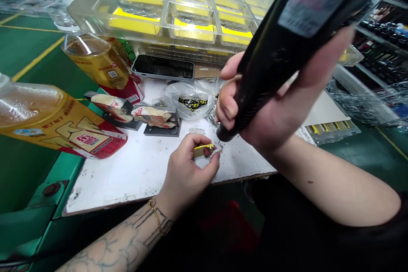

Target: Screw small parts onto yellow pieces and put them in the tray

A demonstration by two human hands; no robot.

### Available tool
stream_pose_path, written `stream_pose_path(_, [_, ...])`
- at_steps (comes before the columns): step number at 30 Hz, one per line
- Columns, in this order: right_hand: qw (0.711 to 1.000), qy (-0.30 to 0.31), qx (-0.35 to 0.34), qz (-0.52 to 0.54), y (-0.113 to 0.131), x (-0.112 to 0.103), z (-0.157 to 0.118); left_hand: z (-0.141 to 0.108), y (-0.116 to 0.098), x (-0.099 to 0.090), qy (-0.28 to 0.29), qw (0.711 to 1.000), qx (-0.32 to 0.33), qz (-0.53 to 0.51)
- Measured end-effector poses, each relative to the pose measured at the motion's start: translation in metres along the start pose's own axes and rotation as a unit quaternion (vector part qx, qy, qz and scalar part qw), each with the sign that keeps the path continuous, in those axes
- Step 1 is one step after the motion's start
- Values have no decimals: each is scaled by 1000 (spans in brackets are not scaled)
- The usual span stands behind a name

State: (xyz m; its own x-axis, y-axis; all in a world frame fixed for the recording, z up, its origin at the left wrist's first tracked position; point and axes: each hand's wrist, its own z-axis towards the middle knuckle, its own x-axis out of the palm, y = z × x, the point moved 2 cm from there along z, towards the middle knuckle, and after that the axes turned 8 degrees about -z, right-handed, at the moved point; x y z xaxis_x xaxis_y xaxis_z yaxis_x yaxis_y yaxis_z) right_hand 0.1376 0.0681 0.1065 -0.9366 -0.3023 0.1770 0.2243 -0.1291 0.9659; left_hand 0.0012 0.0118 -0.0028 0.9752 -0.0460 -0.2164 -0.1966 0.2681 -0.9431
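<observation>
My right hand (270, 129) is wrapped round a black electric screwdriver (266, 61), which slants down to the left with its tip low over the table. Just left of that tip, my left hand (185, 168) pinches a small yellow part (201, 148) between thumb and fingers. Part of this piece is hidden by the fingers, and its details are too small to make out. The screwdriver tip and the yellow part look apart. Behind them lies an open clear plastic bag (191, 102) with small black and yellow pieces in it.
Two dark blocks (162, 129) with taped tops stand on the white table (127, 178). Two drink bottles (63, 119) are at the left. A phone (162, 67) leans before stacked clear trays (168, 25) with yellow parts. Another tray (331, 129) sits at the right.
</observation>
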Motion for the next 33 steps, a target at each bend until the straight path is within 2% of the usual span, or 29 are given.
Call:
stream_pose_path(3, [999,0,51,-15,19,6,-10,0,-1,0,14,1000,11,-3])
stream_pose_path(6, [997,-4,72,-32,26,11,-13,0,-2,0,14,1000,10,9])
stream_pose_path(19, [996,9,81,-22,21,13,-13,-2,1,1,20,1000,8,-22])
stream_pose_path(26, [998,7,66,-9,18,12,-13,-1,0,1,10,1000,13,-22])
stream_pose_path(29, [998,-3,60,-34,19,12,-12,-1,0,1,15,999,11,-26])
stream_pose_path(33, [996,-54,-8,-77,27,9,-10,0,-1,1,45,998,10,-35])
